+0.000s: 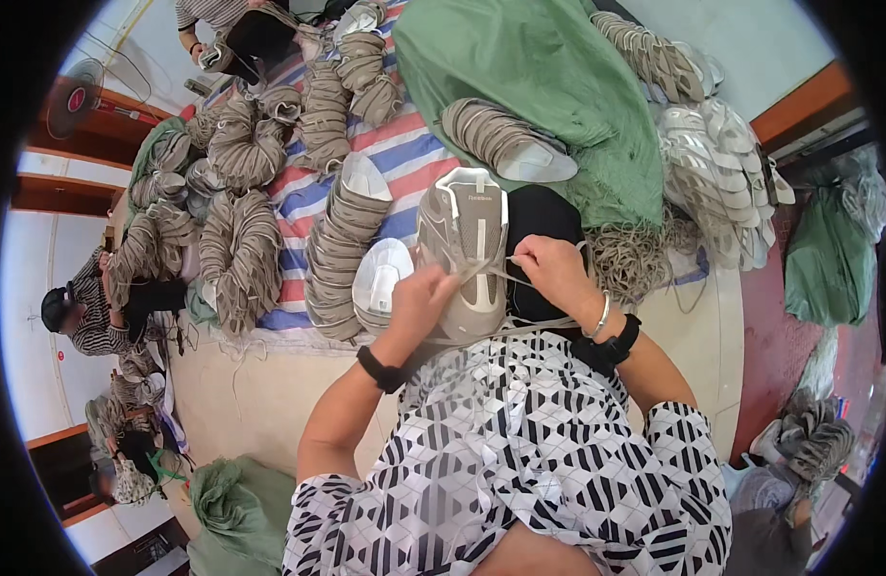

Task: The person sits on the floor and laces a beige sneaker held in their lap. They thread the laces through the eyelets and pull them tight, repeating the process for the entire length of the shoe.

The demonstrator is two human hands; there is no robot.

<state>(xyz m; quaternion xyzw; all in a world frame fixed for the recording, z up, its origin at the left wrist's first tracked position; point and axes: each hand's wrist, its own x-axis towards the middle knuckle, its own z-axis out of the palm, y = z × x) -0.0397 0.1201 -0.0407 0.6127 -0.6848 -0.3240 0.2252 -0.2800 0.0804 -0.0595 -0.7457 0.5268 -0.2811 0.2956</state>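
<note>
A beige shoe upper (479, 312) with white trim lies in front of me, its toe toward my body. A pale shoelace (503, 275) crosses its front. My right hand (556, 274) is closed, pinching the lace between thumb and forefinger just right of the upper. On the left side of the upper, my left hand (425, 296) is closed around the lace too; its fingertips are slightly blurred. Beside that hand rests another upper with a white inside (381, 278), next to a curved stack of nested uppers (342, 235).
A striped sheet (419, 158) carries several bundles of uppers (239, 259). To the right lie a heap of loose laces (630, 264) and pale uppers (716, 182). Green sacking (539, 62) covers the far side. Other people (87, 312) sit at the left; a fan (75, 99) stands there.
</note>
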